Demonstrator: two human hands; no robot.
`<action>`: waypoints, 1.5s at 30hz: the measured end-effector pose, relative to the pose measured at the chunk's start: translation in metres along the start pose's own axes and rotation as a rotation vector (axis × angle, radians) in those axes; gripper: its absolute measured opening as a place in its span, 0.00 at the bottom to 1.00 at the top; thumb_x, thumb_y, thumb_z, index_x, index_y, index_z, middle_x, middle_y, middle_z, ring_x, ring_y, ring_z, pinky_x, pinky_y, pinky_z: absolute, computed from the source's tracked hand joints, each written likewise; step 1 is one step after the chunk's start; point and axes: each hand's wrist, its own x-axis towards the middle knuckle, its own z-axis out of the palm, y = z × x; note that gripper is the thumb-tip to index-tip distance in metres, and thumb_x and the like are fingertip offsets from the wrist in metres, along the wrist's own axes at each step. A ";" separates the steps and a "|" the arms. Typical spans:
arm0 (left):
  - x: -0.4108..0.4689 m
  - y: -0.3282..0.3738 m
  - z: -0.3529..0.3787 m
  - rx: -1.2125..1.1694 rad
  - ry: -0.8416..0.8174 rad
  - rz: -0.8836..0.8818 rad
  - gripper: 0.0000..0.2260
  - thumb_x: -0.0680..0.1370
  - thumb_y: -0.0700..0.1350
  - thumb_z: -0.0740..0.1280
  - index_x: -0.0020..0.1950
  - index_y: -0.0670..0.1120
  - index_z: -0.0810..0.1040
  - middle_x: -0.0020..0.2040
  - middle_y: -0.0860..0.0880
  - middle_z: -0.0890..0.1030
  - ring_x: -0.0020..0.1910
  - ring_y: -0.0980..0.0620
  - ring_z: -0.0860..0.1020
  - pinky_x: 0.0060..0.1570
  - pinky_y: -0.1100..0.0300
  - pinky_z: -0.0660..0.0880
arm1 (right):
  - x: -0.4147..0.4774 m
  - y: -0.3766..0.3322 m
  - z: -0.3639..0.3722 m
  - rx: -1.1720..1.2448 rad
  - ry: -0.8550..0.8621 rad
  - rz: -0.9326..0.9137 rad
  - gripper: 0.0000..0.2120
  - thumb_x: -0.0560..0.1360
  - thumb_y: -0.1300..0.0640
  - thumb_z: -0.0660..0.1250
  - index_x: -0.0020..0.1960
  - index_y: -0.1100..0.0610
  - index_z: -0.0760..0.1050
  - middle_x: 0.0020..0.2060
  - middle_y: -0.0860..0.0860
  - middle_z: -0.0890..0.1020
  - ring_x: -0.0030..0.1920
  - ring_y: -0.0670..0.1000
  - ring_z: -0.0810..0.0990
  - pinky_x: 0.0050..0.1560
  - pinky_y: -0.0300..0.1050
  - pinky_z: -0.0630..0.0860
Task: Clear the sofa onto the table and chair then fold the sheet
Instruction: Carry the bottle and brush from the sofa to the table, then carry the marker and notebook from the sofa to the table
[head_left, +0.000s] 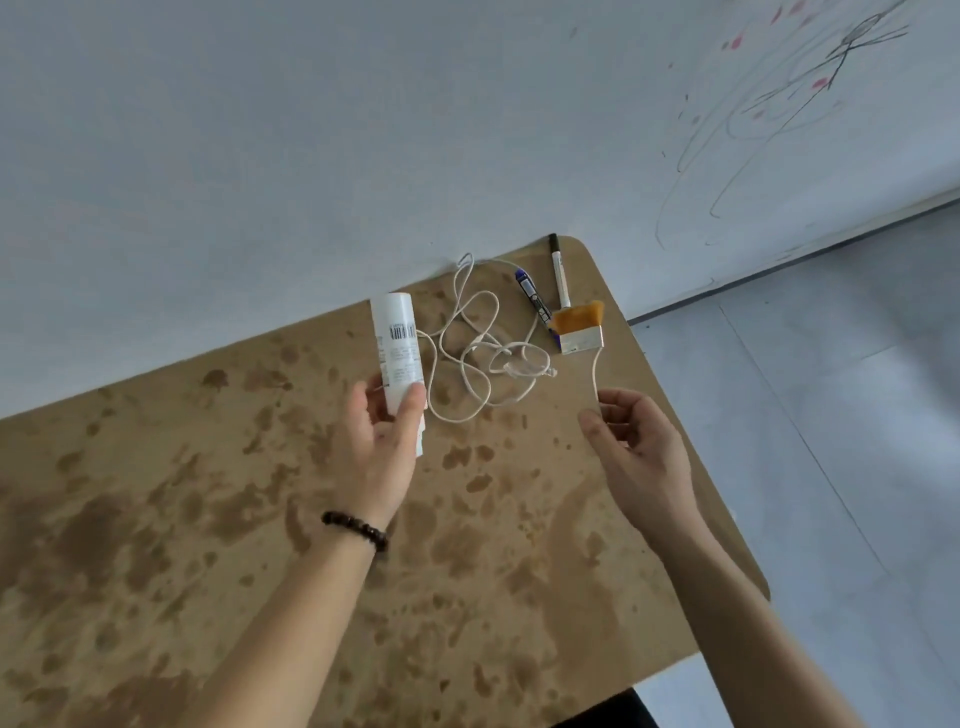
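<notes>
A brown stained table (208, 519) stands against a white wall. My left hand (382, 441), with a dark bead bracelet on its wrist, grips the lower end of a white tube (397, 348) with a barcode, which lies on the table. My right hand (636, 441) pinches the thin pale handle of a paintbrush (579, 327) with orange bristles and a metal ferrule, whose head rests near the table's right edge. A tangled white cable (470, 358) and clear glasses (524, 364) lie between the two hands. The sofa, chair and sheet are out of view.
A black-capped marker (560, 270) and a blue pen (532, 293) lie by the wall near the table's rounded far corner. Pale tiled floor (831, 415) runs to the right of the table. The wall (779, 104) carries scribbles.
</notes>
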 end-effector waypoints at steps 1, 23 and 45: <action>0.019 -0.002 0.012 -0.013 -0.004 -0.024 0.09 0.74 0.57 0.69 0.52 0.58 0.74 0.44 0.61 0.83 0.40 0.60 0.82 0.37 0.63 0.79 | 0.022 0.002 0.007 -0.018 -0.006 0.017 0.06 0.75 0.50 0.71 0.51 0.43 0.78 0.40 0.38 0.82 0.37 0.39 0.78 0.37 0.30 0.75; 0.114 -0.052 0.105 0.398 0.045 0.118 0.19 0.80 0.49 0.62 0.71 0.49 0.70 0.63 0.52 0.73 0.59 0.55 0.74 0.59 0.59 0.72 | 0.176 0.047 0.074 -0.502 -0.305 -0.125 0.21 0.82 0.49 0.59 0.74 0.51 0.68 0.63 0.49 0.78 0.62 0.50 0.76 0.61 0.45 0.71; -0.410 -0.056 -0.039 -0.050 0.901 -0.212 0.14 0.78 0.49 0.66 0.62 0.59 0.71 0.56 0.63 0.78 0.54 0.65 0.76 0.48 0.66 0.73 | -0.143 0.027 -0.090 -0.186 -0.779 -0.392 0.25 0.72 0.40 0.64 0.67 0.44 0.70 0.60 0.38 0.78 0.56 0.35 0.77 0.45 0.26 0.73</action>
